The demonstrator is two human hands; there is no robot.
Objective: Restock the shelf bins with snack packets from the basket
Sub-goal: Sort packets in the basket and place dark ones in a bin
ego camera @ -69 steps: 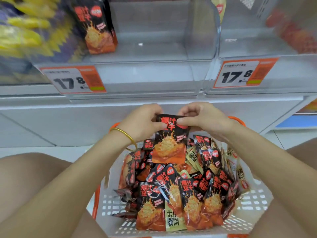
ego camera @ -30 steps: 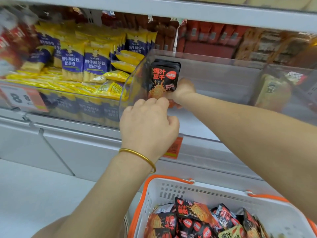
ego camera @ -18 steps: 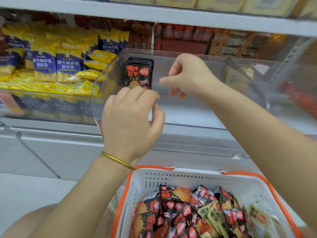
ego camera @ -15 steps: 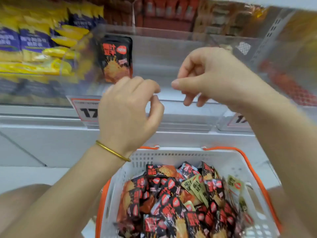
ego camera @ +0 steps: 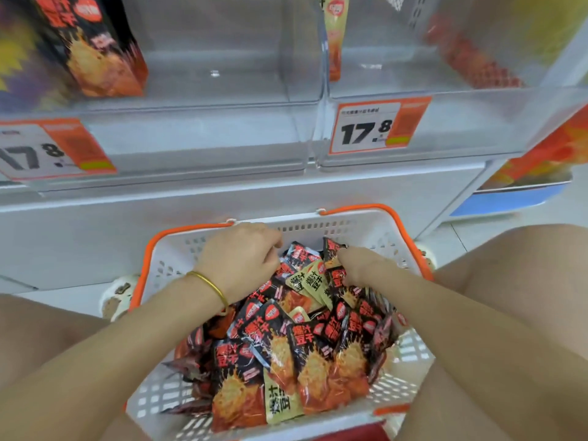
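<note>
white basket (ego camera: 173, 253) holds black-red snack packets (ego camera: 280, 354); left grip (ego camera: 241, 259) and right grip (ego camera: 362, 265) sit curled among those at its far end, whether grasping any i cannot tell.

One wide-angle camera, worn on the person's head, looks forward and steeply down from close above the basket (ego camera: 318, 229). The left grip (ego camera: 241, 259) and right grip (ego camera: 359, 268) sit near the middle of the frame. Both forearms run back from them to the bottom corners. Beyond the grips, the clear shelf bins (ego camera: 222, 132) fill the upper third. They look blurred and bowed towards the edges.
</note>
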